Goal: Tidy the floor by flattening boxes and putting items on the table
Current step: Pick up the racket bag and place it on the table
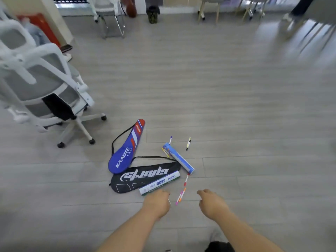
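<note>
The clutter you are after lies in one loose cluster on the floor (236, 124) just ahead of you. Nearest is the white tube (160, 182), resting on the edge of the black racket cover (143, 176), so lifting the tube first frees the cover beneath. The blue tube (179, 159) lies at an angle just beyond, one end close to the cover's tip. The blue racket cover (127, 150) leans across the black one's strap. Pens are scattered around: the pink and orange pens (180, 196) lie between your hands, a red and white pen (186, 179) sits below the blue tube, and a purple pen (170, 139) and a yellow and black pen (188, 143) lie further out.

Your left hand (156, 202) hovers at the near end of the white tube with fingers curled. A thin pale sliver shows at its edge, but I cannot tell whether you are holding anything. Your right hand (211, 202) hangs loosely curled, with nothing seen in it, well placed for the pens. I judge you are about to gather the small items, since loose pens roll and are easy to miss. No box or table is plain here. An office chair (36, 84) stands to the left.
</note>
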`<state>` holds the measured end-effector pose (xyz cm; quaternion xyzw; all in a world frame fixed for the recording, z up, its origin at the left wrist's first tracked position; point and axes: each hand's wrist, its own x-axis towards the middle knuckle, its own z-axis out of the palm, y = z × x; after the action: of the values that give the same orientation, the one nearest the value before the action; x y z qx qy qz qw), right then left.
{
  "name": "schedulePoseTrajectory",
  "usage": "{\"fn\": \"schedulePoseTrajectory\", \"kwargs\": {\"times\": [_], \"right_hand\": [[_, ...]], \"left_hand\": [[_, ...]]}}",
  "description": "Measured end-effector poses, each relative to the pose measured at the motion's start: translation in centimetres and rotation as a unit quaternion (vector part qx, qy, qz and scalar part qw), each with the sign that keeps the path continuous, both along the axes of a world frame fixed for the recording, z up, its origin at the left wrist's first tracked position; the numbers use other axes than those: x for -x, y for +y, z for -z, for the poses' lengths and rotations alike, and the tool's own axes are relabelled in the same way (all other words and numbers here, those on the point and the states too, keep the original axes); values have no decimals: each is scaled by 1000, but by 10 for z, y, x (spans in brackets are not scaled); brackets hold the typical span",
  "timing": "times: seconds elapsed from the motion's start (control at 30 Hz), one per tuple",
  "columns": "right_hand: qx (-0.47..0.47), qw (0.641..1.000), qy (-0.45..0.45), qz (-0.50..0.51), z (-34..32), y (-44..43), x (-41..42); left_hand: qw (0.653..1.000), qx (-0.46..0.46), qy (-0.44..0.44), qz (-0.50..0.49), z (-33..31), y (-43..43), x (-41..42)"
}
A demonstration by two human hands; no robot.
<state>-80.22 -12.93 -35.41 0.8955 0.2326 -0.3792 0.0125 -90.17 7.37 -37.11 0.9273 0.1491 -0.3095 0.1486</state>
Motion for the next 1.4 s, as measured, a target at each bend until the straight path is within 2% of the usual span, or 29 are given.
{"fn": "schedulePoseTrajectory", "kwargs": {"times": [0.4,0.63,0.87,1.17,1.4], "right_hand": [[-16,987,-15,-158,-37,44,-240],[-23,965,-56,-253,-84,23,-398],[-41,958,-77,-272,-118,54,-528],[-20,929,-88,-360,-131,162,-688],[-29,904,-95,-416,-148,263,-782]], "left_hand": [[989,-27,17,-145,-34,27,-170],[989,-51,1,-137,-77,2,-331],[988,-34,-32,-145,-100,22,-460],[977,-35,-28,-206,-106,111,-600],[961,-56,-14,-270,-122,190,-668]]}}
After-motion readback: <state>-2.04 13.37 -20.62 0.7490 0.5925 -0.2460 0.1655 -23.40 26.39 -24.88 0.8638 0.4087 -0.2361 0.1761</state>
